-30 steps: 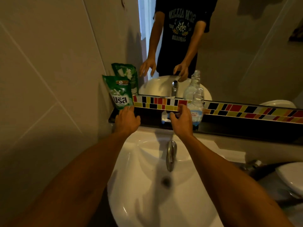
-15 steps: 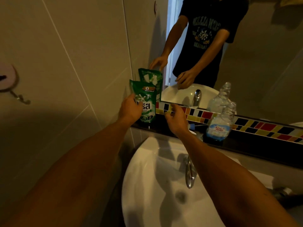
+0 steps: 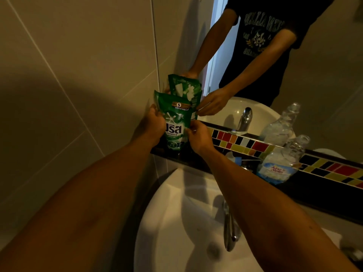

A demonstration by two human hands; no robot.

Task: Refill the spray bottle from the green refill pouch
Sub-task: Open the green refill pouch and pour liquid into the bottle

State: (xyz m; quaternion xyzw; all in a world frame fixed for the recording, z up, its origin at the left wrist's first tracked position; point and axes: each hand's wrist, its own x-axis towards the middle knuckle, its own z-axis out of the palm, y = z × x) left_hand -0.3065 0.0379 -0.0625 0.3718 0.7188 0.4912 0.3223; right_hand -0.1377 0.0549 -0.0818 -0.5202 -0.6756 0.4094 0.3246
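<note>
The green refill pouch (image 3: 174,122) stands upright at the left end of the dark ledge (image 3: 314,191), against the mirror. My left hand (image 3: 152,126) grips its left side. My right hand (image 3: 198,137) pinches its right edge with thumb and fingers. The clear spray bottle (image 3: 280,163), with its top off and a blue-and-white label, stands on the ledge to the right, apart from both hands. A small white and blue part (image 3: 234,158) lies on the ledge between pouch and bottle.
A white basin (image 3: 176,222) with a chrome tap (image 3: 229,228) sits below the ledge. The mirror (image 3: 294,75) above a coloured tile strip (image 3: 255,146) reflects the pouch, bottle and a person. A tiled wall (image 3: 78,75) closes the left side.
Both hands moved left from near the tap and bottle to the pouch. The left hand took hold first; the right hand now grips the other side. The view shifted left.
</note>
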